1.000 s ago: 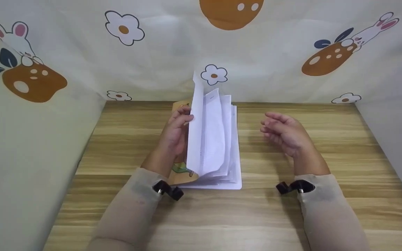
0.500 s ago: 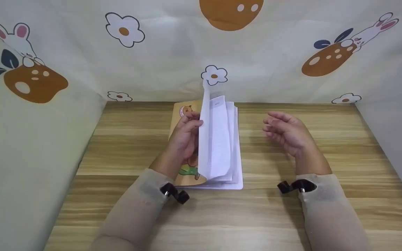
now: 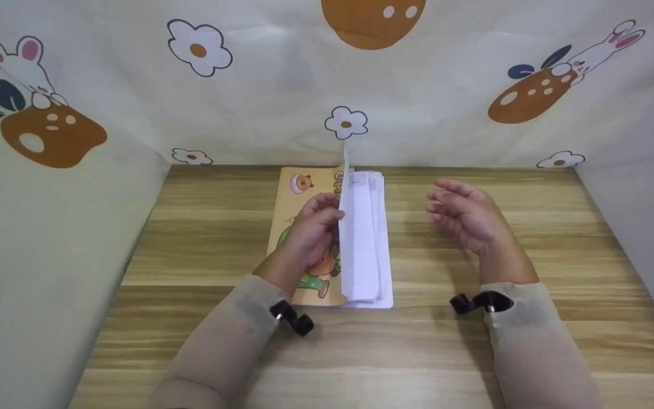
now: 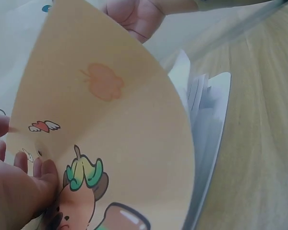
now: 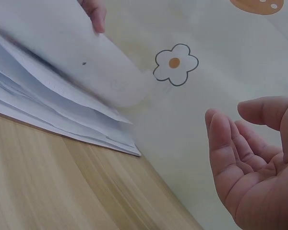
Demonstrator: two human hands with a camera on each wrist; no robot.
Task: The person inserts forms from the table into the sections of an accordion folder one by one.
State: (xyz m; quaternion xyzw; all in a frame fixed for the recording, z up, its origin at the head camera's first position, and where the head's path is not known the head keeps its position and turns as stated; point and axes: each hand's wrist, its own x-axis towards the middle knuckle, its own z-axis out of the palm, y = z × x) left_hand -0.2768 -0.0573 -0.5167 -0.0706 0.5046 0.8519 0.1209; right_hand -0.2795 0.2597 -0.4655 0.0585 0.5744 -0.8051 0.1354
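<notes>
A notebook with a tan cartoon cover (image 3: 285,199) lies on the table, its front cover standing up and bowed over white pages (image 3: 364,238). My left hand (image 3: 318,230) grips the raised cover at its free edge, thumb at the rim and fingers against the printed side. In the left wrist view the cover (image 4: 134,129) hides most of the pages. The right hand (image 3: 463,216) hovers to the right of the notebook, apart from it, fingers loosely bent. Nothing lies between the right hand's fingers (image 5: 221,139).
The wood-grain table (image 3: 418,352) is walled by a pale cloth (image 3: 429,74) with flowers, rabbits and orange fruit behind and at the sides. Black wrist mounts (image 3: 290,318) sit on both sleeves.
My left hand has moved right and toward me with the cover, which now stands lower over the pages. The loose pages have settled flatter. The right hand has hardly moved.
</notes>
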